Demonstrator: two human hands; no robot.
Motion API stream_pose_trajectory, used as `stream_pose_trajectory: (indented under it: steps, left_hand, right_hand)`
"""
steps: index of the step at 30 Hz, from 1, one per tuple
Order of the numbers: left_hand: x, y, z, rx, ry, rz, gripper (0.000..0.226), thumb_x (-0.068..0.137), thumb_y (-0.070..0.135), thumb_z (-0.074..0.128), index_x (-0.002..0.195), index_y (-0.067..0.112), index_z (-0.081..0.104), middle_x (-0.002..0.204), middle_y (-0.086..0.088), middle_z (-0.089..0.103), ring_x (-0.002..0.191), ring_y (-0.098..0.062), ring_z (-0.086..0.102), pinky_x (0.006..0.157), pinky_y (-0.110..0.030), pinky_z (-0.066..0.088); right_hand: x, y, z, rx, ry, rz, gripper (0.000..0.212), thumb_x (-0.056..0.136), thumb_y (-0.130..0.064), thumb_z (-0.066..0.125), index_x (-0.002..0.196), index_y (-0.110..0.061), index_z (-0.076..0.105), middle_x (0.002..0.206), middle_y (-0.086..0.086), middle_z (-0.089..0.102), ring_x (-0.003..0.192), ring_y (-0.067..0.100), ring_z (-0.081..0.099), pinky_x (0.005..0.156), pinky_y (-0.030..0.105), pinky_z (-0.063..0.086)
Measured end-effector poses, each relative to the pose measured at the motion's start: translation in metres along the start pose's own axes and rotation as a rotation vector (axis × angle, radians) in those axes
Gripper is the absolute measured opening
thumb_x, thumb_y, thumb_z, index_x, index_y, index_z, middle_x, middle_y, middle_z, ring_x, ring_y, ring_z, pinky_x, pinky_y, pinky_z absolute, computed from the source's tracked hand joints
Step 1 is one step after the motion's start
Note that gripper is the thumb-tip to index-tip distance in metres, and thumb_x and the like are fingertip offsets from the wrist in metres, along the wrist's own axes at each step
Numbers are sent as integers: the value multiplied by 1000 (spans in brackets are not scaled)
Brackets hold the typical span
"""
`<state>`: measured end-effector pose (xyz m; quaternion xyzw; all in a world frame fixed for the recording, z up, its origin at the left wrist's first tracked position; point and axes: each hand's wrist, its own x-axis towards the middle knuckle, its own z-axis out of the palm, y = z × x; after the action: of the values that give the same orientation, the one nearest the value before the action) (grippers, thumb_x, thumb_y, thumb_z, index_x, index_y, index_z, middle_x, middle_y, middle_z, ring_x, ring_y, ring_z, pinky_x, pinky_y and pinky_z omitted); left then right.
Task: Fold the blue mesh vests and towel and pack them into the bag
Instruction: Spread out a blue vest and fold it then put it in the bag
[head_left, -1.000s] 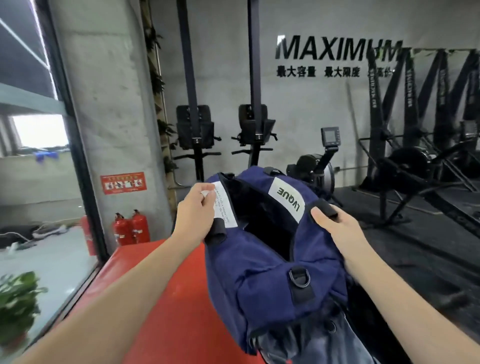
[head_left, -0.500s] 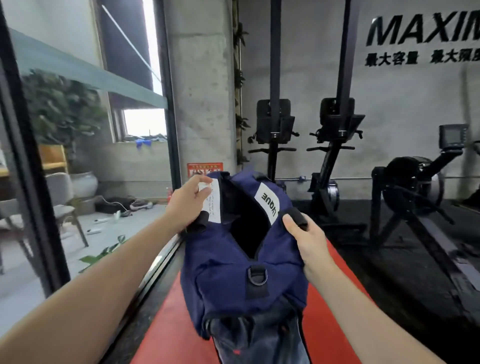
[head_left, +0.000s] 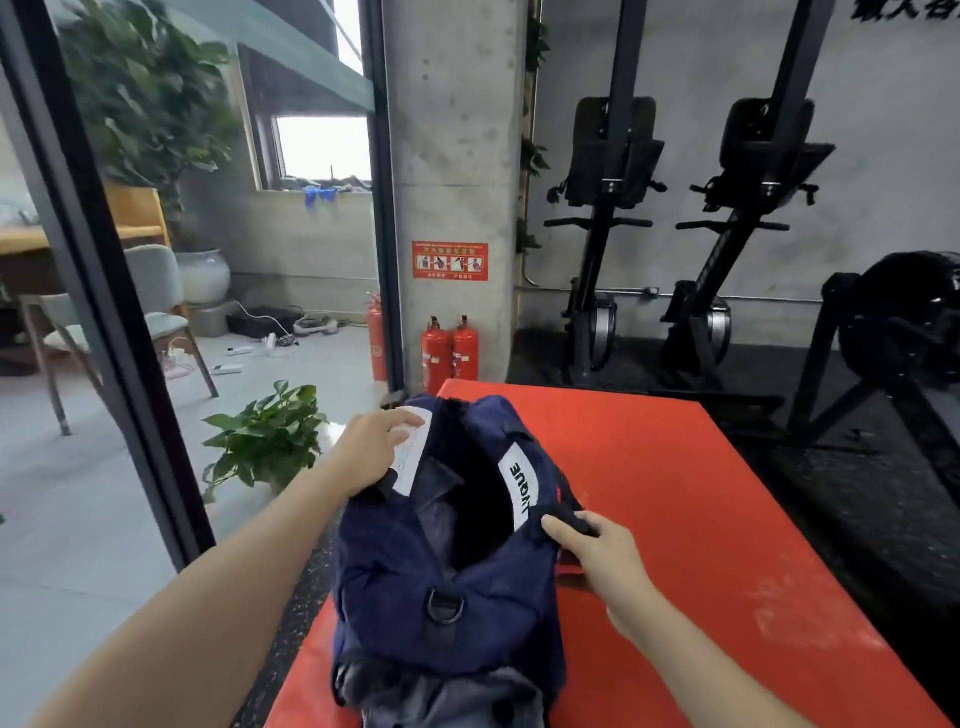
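Single head-worn wide-angle cam, no second view to overlap. Looks forward and down from the person's eye line, close over the bag (head_left: 447, 561) on the red mat (head_left: 701, 509), pillar (head_left: 452, 156) and gym wall beyond.

Two forearms enter from the lower edge of the head view, each ending in a hand. Left forearm (head_left: 208, 587): bare along its whole visible length, no sleeve cuff in view. Right forearm (head_left: 696, 660): likewise bare from the frame edge to the wrist. Left hand (head_left: 366, 457): ungloved; no ring, watch or band visible on the wrist or on the fingers that show. Right hand (head_left: 605, 564): ungloved; wrist free of any strap or bracelet, thumbnail short and unpainted. No markings or dressings are seen on either limb. Whatever is worn on the upper body lies outside the frame and cannot be reported.
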<state>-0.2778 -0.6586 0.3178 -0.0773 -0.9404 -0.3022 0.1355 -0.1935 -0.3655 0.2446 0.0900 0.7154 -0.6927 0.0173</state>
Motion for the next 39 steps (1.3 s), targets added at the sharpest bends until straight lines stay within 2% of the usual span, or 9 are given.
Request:
stream_pose_trajectory:
  steps: [4, 8, 12, 15, 18, 22, 28, 33, 39]
  left_hand:
    - [-1, -16, 14, -83, 8, -55, 39, 99, 4, 50, 105, 34, 74, 116, -1, 68, 105, -14, 61, 83, -17, 40]
    - [1, -19, 16, -68, -8, -49, 44, 98, -2, 47, 104, 32, 75, 114, 4, 66, 100, -6, 58, 70, -1, 38]
    - [2, -20, 13, -42, -12, -6, 43, 100, 1, 46, 101, 33, 75, 114, 4, 68, 103, -8, 61, 76, -6, 40]
    - [-2, -19, 10, -37, -22, -13, 37, 102, 7, 46, 102, 32, 74, 113, 0, 68, 104, -16, 63, 88, -26, 47]
    - [-7, -18, 9, -36, -31, -35, 20, 99, 19, 57, 112, 20, 73, 119, 0, 68, 113, -18, 59, 96, -26, 41]
    - [-9, -18, 3, 34, -92, -113, 43, 81, 30, 80, 121, 20, 68, 127, 2, 61, 118, -18, 56, 97, -24, 40]
    - [16, -19, -58, 225, -22, -67, 34, 87, 17, 73, 121, 16, 70, 124, -12, 61, 119, -30, 56, 101, -29, 37]
    - [33, -18, -97, 230, 98, -53, 33, 84, 16, 75, 117, 18, 72, 97, -7, 62, 102, -30, 59, 88, -28, 39]
    - [21, -31, -64, 288, -115, -100, 35, 85, 16, 75, 120, 18, 70, 111, -8, 64, 109, -25, 58, 82, -20, 34]
  right_hand:
    - [18, -12, -1, -528, 118, -87, 36, 80, -55, 74, 97, -24, 70, 104, -5, 68, 100, 20, 63, 83, 31, 45]
    - [21, -42, 22, -939, 326, -291, 53, 77, -65, 66, 119, -35, 54, 130, -1, 42, 124, 29, 39, 103, 41, 34]
    - [38, -54, 53, -942, 45, -330, 39, 81, -60, 64, 113, -38, 60, 140, 3, 40, 132, 30, 35, 109, 39, 31]
    - [58, -54, 67, -959, -39, -105, 46, 70, -67, 56, 95, -30, 65, 120, 7, 62, 116, 31, 53, 95, 37, 45]
    - [67, -55, 67, -875, -43, -13, 40, 79, -48, 72, 89, -10, 64, 104, 9, 70, 96, 28, 61, 71, 30, 42]
    - [64, -56, 60, -796, -13, -140, 39, 80, -27, 78, 99, 7, 70, 112, 20, 69, 111, 34, 62, 87, 38, 48]
    - [63, -91, 39, -796, 129, -194, 34, 80, -49, 74, 66, -18, 71, 79, 8, 70, 87, 30, 65, 67, 32, 40]
    - [53, -117, 35, -670, 273, -313, 49, 86, -41, 65, 42, -21, 58, 57, 3, 52, 72, 32, 50, 56, 35, 35]
    - [56, -88, 40, -928, -3, -150, 32, 88, -42, 64, 68, -18, 68, 64, 1, 55, 74, 27, 54, 61, 31, 37]
